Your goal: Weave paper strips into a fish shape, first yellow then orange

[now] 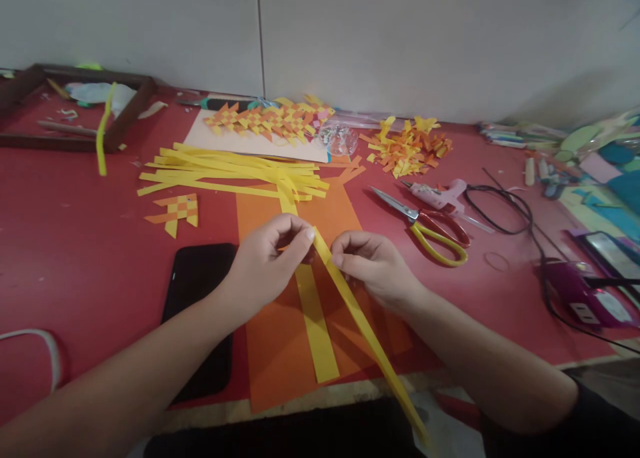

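A long yellow paper strip point(367, 331) runs from between my two hands down past the table's front edge. My left hand point(280, 255) pinches its upper end between thumb and fingers. Just to the right, my right hand point(363, 261) is closed on the same strip a little lower down. Beneath both hands lie orange paper sheets point(273, 351) with a wider yellow strip point(317, 328) on top. Behind the hands is a loose pile of yellow strips point(200, 171). A small woven orange and yellow piece point(180, 209) lies to the left of the sheets.
A black phone point(197, 311) lies left of the sheets. Scissors point(420, 221), a pink glue gun point(440, 195) and a black cable point(530, 225) are at the right. Further back are woven pieces point(265, 121), folded scraps point(410, 148) and a dark frame point(135, 111).
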Available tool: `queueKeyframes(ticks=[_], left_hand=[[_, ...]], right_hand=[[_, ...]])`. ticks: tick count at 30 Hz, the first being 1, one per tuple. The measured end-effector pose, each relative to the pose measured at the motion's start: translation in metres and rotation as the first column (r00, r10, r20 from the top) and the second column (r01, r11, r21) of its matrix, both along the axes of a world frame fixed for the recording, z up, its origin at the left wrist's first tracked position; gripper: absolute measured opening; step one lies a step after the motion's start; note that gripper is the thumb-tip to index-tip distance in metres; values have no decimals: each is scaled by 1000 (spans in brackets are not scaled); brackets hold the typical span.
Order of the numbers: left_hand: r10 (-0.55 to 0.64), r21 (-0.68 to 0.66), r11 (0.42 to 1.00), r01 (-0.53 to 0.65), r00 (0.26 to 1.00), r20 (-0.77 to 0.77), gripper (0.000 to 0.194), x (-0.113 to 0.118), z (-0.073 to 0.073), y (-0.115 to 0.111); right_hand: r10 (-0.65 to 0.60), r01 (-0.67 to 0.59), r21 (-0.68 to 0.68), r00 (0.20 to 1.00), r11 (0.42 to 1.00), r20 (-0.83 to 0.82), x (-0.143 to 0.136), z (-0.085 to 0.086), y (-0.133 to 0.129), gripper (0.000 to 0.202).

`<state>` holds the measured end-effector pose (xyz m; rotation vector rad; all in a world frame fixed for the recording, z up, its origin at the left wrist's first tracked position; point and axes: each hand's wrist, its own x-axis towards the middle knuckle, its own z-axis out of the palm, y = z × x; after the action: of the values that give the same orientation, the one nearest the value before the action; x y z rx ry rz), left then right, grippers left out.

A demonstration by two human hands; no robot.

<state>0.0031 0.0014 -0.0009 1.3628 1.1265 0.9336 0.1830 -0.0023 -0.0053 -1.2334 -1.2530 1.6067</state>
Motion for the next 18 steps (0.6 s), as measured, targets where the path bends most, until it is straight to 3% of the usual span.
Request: queueKeyframes(ticks=[8,13,15,18], left_hand=[[286,-27,957,-289,955,-74,26,-5,-11,6],[434,-28,901,-434,894,110,20,-7,-9,12],[394,-110,919,-379,891,227,23,-6,-6,12],[195,-313,944,-105,942,273,32,-2,-3,8]], right_hand=[[14,-19,56,995,998,98,0,-3,0,7],[14,-19,45,994,999,107,1,-3,0,3],[-7,2,50,996,999,91,1,-3,0,4],[-30,28,28,997,999,66,1,-3,0,6]])
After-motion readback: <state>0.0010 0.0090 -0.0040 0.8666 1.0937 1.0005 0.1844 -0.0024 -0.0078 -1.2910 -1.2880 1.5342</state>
